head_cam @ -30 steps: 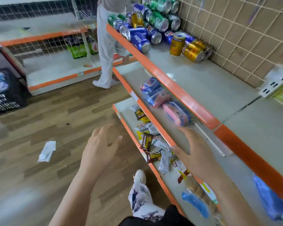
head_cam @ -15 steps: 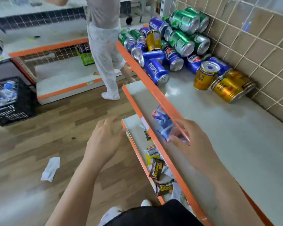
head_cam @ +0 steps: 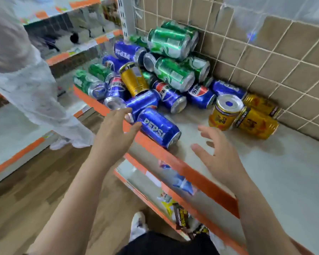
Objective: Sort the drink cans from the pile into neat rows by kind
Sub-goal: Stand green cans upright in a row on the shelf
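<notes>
White speckled trouser leg (head_cam: 26, 80) of a second person at far left, blurred, cut off above the hip by the frame edge. Below it, brown wood-plank floor (head_cam: 26, 199).

Left of centre, left hand (head_cam: 114, 131) reaching up across the orange shelf edge (head_cam: 191, 172), fingers straight and loosely together, holding nothing. Thumb tip right at the end of a blue Pepsi can (head_cam: 159, 129), contact impossible to confirm. That can on its side at the front lip of the grey shelf (head_cam: 284, 172), logo upside down to the camera.

Behind it, pile of drink cans (head_cam: 166, 96) heaped into the back corner. More blue ones at the bottom and left, many half buried, count unreadable. A tilted gold can (head_cam: 133, 79) in the middle, and green cans (head_cam: 169, 43) stacked on top against the wall.

Right of the pile, an upright gold can (head_cam: 226, 112) just beside two lying gold cans (head_cam: 256, 124) by the wall, labels too smeared to read. In front of these, right hand (head_cam: 221, 157) hovering over bare shelf, fingers spread wide, empty, shadow beneath.

Beige tiled wall (head_cam: 265, 52) behind a white wire grid at right. Under the shelf edge, lower shelves with snack packets (head_cam: 180, 216), mostly hidden. At the bottom, a white shoe (head_cam: 138, 223), partly covered by dark clothing.
</notes>
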### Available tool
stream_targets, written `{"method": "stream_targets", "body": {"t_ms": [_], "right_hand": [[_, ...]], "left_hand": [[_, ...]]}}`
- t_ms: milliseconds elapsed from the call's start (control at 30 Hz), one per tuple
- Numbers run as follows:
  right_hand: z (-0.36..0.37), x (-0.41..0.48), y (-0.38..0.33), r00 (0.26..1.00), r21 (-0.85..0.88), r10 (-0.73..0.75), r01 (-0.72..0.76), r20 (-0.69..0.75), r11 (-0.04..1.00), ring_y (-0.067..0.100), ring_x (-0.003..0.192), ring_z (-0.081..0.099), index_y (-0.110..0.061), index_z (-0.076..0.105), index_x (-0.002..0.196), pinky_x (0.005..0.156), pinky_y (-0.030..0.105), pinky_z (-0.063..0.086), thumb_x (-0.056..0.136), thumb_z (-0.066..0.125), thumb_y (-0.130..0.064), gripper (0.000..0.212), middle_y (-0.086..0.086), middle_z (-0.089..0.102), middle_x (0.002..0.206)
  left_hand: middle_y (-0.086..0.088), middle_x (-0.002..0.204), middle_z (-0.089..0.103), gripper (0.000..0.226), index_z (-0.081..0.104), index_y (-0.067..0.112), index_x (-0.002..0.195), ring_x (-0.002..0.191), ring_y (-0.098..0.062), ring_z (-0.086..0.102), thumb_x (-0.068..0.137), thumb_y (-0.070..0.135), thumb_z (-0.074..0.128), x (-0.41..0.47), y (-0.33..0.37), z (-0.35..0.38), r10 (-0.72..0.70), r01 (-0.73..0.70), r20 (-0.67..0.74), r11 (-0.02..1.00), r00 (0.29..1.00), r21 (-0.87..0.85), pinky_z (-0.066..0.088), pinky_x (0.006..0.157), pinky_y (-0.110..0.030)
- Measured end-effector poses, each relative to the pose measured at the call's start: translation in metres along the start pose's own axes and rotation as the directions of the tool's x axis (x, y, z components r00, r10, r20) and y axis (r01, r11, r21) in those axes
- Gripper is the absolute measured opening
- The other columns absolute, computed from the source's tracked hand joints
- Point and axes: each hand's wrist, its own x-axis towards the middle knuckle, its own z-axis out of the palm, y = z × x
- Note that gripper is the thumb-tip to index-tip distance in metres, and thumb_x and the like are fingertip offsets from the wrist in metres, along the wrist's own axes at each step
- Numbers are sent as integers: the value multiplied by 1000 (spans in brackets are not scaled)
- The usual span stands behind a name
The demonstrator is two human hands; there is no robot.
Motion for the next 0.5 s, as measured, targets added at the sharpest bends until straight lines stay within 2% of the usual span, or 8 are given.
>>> {"method": "stream_targets", "body": {"t_ms": [33,100,167,300,400,500], "right_hand": [[3,8,-4,999,14,31,-30,-30,999,11,110,53,-26,52,124,96,31,44,86,66,-24,41,-7,53,119],[7,24,-9,993,36,62,-58,-99,998,5,108,53,-34,51,119,90,18,43,86,65,-24,37,-9,55,115],[8,36,-13,974,57,115,-106,-194,993,0,106,53,-38,51,113,84,6,39,86,65,-17,37,-10,56,111],[2,46,-15,909,67,180,-168,-375,984,-5,100,55,-31,56,110,80,5,40,85,65,-12,33,-9,59,106],[-9,56,-18,886,18,146,-154,-439,988,-9,96,54,-30,56,108,78,4,40,85,66,-12,31,-17,56,104],[-21,74,-23,887,-49,94,-130,-453,990,-8,98,53,-29,56,109,78,5,40,86,65,-15,28,-15,56,103]], "left_hand": [[-9,120,57,44,52,14,128,113,-26,52,87,29,61,18,-4,-4,31,-31,8,1000,999,0,34,88,-28],[-6,121,57,44,53,16,128,111,-23,53,87,30,61,52,-10,-9,94,-94,12,995,995,-15,32,84,-22],[-2,123,55,43,53,18,128,110,-20,53,88,30,60,78,-9,-11,180,-179,27,983,983,-43,29,81,-16],[-5,125,54,43,53,16,129,115,-20,50,89,31,60,115,10,-8,343,-333,81,936,936,-111,28,83,-14],[-3,128,51,46,50,20,132,116,-19,50,90,35,58,140,31,1,398,-380,110,912,911,-155,32,86,-21],[-3,132,48,48,46,22,135,117,-19,49,91,40,54,159,49,10,438,-420,114,895,892,-153,37,89,-29]]}}
